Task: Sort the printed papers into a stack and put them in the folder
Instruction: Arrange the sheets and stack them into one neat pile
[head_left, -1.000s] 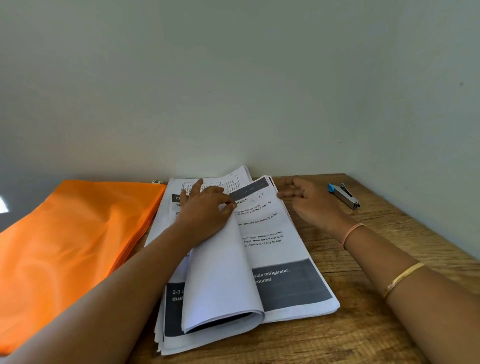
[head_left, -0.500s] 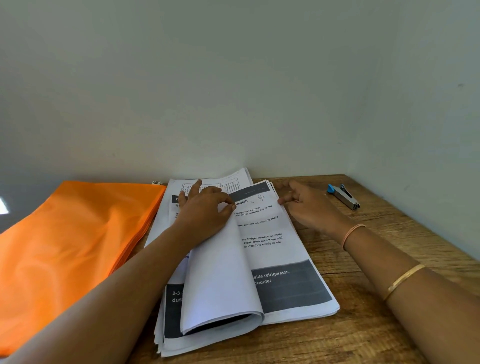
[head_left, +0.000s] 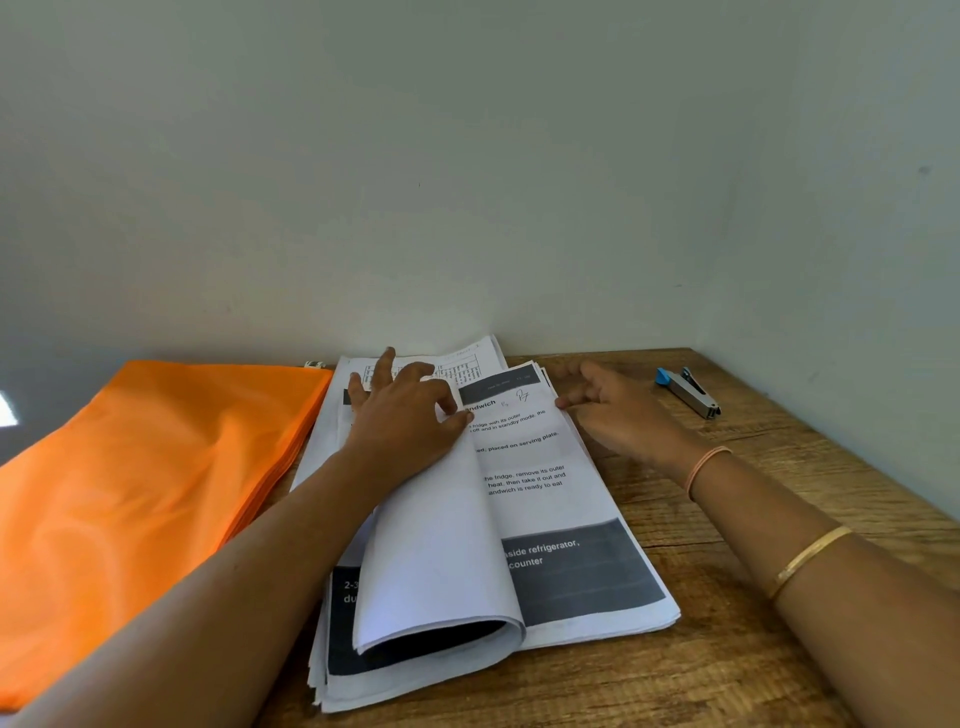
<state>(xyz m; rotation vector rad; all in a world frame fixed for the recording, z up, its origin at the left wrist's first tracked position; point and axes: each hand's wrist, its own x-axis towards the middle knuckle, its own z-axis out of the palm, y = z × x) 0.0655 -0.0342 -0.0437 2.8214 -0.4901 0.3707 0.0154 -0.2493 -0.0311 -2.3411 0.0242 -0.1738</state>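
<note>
A stack of printed papers (head_left: 561, 525) lies in the middle of the wooden table (head_left: 727, 665). Several top sheets (head_left: 441, 561) are folded over to the left in a curl. My left hand (head_left: 405, 421) presses down on those folded sheets, fingers spread, thumb at their edge. My right hand (head_left: 618, 410) rests at the right edge of the exposed page, fingertips pinching its upper corner. The orange folder (head_left: 145, 488) lies flat to the left of the papers, touching their left side.
A small stapler (head_left: 688, 391) with a blue end lies at the back right of the table. Plain walls close off the back and the right side. The table's left part is covered by the folder.
My right hand has slid slightly toward the page's upper right corner and its fingertips now touch the edge. My left hand and the folded sheets have stayed put.
</note>
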